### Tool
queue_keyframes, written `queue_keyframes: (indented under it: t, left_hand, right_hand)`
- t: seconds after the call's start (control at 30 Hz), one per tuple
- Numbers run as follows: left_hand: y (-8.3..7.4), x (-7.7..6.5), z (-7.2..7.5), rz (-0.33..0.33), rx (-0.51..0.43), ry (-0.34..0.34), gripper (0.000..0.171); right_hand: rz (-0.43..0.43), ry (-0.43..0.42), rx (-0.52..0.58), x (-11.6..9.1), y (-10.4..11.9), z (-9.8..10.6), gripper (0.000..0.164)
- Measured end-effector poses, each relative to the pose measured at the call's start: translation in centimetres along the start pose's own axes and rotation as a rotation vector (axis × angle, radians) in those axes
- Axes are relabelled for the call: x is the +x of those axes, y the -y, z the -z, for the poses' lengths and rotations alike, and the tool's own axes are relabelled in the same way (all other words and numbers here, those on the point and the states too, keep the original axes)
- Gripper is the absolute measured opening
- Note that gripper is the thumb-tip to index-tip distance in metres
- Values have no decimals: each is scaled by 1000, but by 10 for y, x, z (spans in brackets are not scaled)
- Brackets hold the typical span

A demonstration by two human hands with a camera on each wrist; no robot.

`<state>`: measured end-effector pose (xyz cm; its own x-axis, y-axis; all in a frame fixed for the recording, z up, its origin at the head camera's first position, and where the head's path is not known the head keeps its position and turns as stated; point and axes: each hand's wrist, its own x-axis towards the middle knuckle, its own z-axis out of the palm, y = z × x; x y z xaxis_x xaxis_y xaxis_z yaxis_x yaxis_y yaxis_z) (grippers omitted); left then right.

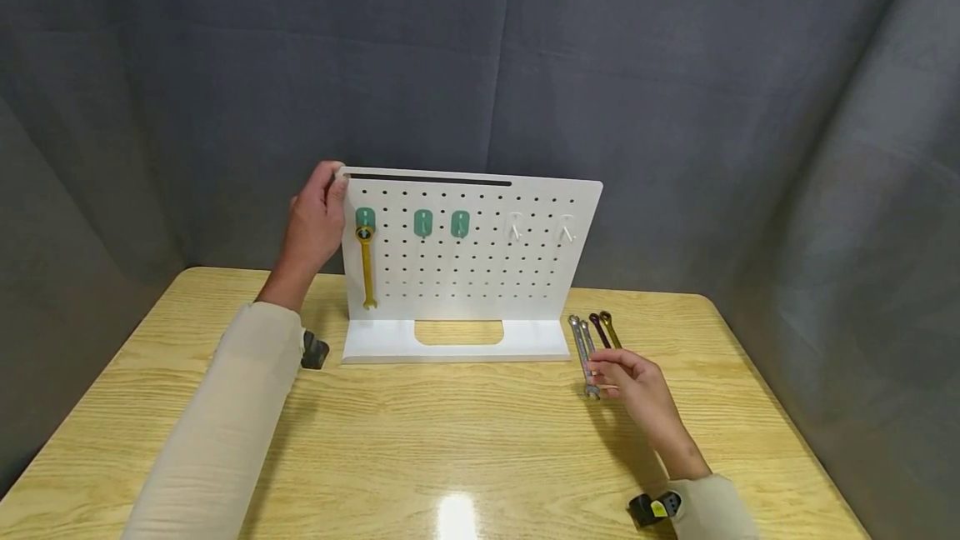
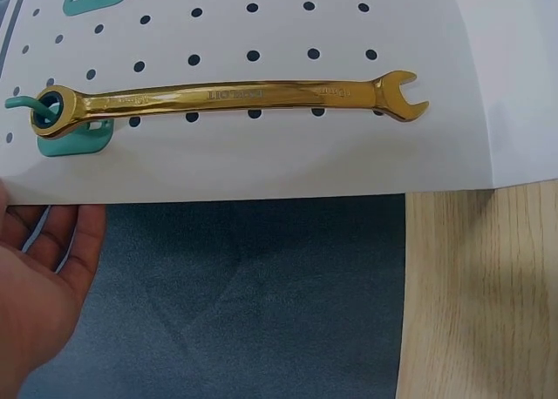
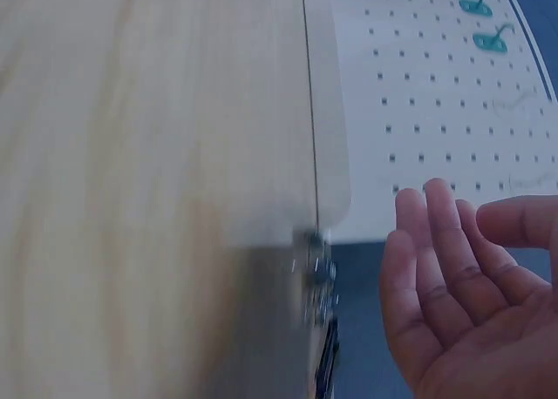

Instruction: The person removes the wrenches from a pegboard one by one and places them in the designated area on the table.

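My left hand (image 1: 315,219) grips the upper left corner of a white pegboard (image 1: 472,265), thumb in front and fingers behind the edge. A gold combination wrench (image 2: 235,97) hangs there by its ring end from a green hook (image 2: 78,140), its forked end downward. On the right, my right hand (image 1: 637,394) hovers over a row of wrenches, fingers loosely bent and holding nothing in the right wrist view. That row has silver wrenches (image 1: 580,344), a dark purple wrench (image 1: 598,328) and another gold wrench (image 1: 611,329), their lower parts partly hidden by the hand.
Two more green hooks (image 1: 423,223) and two white hooks (image 1: 515,228) stick out of the board. Its white base (image 1: 382,342) stands on the wooden table (image 1: 420,448), with grey curtains (image 1: 420,48) behind and at both sides.
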<state>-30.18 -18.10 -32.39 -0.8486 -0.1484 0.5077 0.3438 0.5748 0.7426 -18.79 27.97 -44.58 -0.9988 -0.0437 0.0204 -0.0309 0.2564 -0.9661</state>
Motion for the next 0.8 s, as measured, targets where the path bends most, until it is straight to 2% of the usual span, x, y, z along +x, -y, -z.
queue_keyframes:
  t: [0.17,0.47,0.7,0.8]
  left_hand:
    - [-1,1,3,-10,17,-7,35]
    - [-2,2,8,30,24,26,35]
    - [-3,4,10,25,28,41,34]
    - [-3,5,11,28,-2,46,33]
  right_hand:
    - [14,64,36,5,9,-22,35]
    - [43,198,39,18,22,-71,32]
    - [84,313,62,31,34,-115,32]
    - [104,340,57,37,42,-136,33]
